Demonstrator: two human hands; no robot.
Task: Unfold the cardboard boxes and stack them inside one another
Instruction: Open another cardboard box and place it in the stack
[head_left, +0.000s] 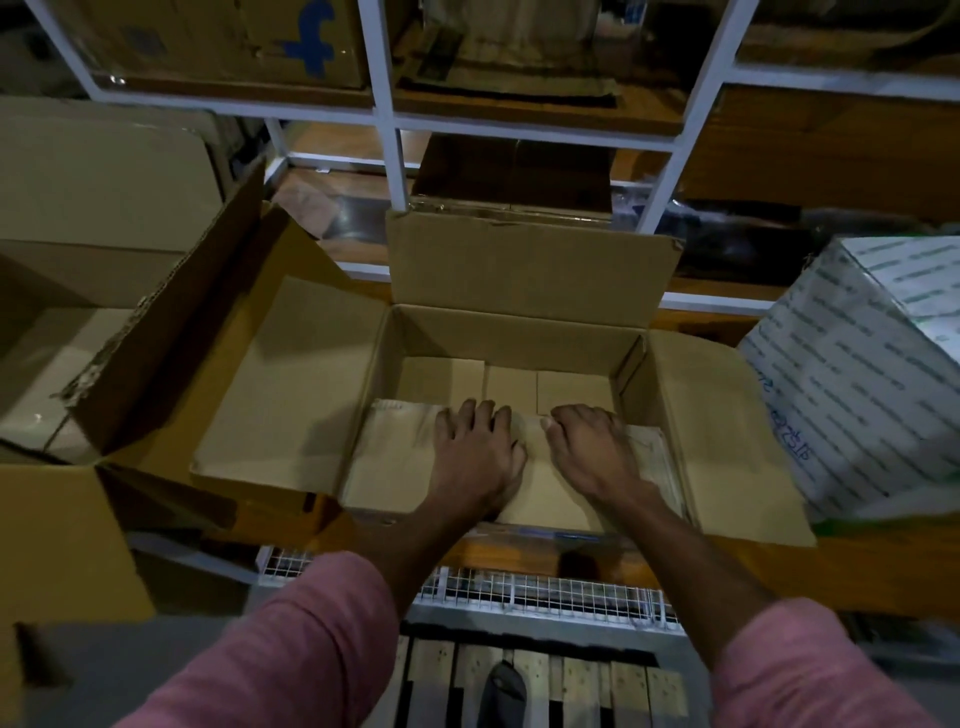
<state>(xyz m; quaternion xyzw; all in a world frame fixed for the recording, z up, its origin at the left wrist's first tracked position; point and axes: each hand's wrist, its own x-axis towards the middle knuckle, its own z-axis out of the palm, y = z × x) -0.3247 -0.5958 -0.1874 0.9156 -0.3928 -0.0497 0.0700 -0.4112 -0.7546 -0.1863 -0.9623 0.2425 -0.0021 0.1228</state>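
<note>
An open brown cardboard box (514, 332) stands on the shelf in front of me, its far, left and right flaps spread outward. My left hand (475, 447) and my right hand (589, 447) lie side by side, palms down, on the near flap (395, 457), which is folded inward over the box's bottom. Both hands press flat with fingers slightly curled and hold nothing. The bottom flaps (511, 387) show beyond my fingertips. A larger open box (171, 332) sits to the left, partly under the first box's left flap.
A white printed carton (862, 374) stands at the right. White metal shelving (387, 104) with more cardboard boxes rises behind. A wire mesh rack (545, 592) and a wooden pallet (519, 680) lie below the shelf edge. Another brown box (57, 540) stands at the lower left.
</note>
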